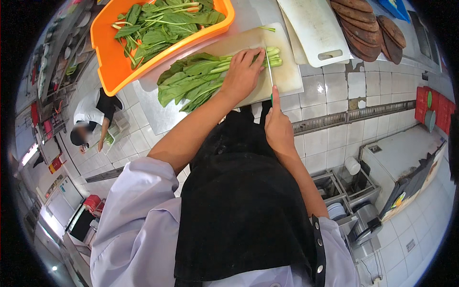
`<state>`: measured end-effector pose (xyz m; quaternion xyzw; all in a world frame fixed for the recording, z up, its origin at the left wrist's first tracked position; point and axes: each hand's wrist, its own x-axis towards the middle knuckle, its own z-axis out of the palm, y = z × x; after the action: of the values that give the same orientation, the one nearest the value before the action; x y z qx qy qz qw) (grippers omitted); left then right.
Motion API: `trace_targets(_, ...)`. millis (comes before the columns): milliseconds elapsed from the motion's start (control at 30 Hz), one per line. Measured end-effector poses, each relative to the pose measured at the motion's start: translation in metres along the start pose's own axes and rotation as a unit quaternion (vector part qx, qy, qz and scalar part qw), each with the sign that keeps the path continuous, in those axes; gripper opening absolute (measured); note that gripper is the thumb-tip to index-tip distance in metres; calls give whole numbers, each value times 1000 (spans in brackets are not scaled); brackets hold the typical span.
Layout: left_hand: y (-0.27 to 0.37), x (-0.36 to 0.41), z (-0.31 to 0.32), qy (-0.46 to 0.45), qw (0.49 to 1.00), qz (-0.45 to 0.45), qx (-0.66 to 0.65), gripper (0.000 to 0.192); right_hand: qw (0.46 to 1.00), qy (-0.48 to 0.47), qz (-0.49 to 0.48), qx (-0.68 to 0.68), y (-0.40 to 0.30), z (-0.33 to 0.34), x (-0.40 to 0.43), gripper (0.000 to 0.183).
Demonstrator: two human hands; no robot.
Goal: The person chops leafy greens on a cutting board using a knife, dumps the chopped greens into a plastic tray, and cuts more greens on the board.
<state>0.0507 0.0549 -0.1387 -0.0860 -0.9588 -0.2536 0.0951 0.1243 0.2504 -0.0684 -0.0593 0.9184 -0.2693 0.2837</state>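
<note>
A bunch of leafy greens [195,77] lies across a pale plastic cutting board [251,95], leaves to the left and pale stems to the right. My left hand [245,71] presses down on the stems, its fingertips close beside the blade. In my right hand [279,125] is a kitchen knife [269,70], index finger stretched along its spine and a bit of green handle showing. The blade stands across the stems near their cut ends [275,57]. Whether its edge has passed through them I cannot tell. A small green scrap [267,28] rests at the board's far edge.
An orange plastic basin [104,64] of greens overlaps the metal table [154,114] on the left. White cutting boards [315,32] and stacked brown round slabs [358,28] are at the upper right. A person [93,111] bends over a white basket on the tiled floor at left.
</note>
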Motion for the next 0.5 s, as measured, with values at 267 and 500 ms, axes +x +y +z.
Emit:
trace_targets(267,1,-3,4,16,1000,-2,-23,51,1000,-11,19,-10,2,7,2,85)
trace_targets(500,-5,2,7,31,999,-16,-23,49,1000,2,9,-11,21,25,-11,85)
